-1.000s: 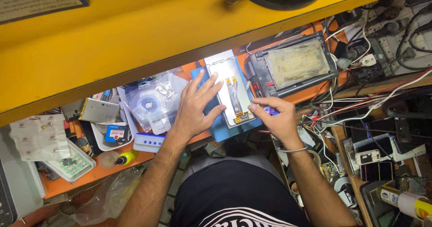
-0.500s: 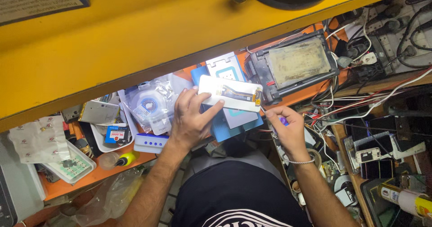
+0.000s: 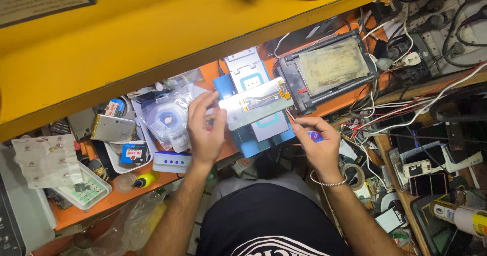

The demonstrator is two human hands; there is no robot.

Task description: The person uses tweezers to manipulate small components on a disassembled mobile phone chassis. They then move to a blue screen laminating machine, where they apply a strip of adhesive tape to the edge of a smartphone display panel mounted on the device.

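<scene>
Silvery screen panel (image 3: 256, 105) in left hand (image 3: 205, 129), above blue pad (image 3: 264, 139).

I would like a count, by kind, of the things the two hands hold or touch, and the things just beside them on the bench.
Phone screen panel, held by left hand: 1
Small blue tool, in right hand: 1
Blue work mat: 1
Black framed heating plate: 1
Clear bag with a tape roll: 1
Total: 5
</scene>
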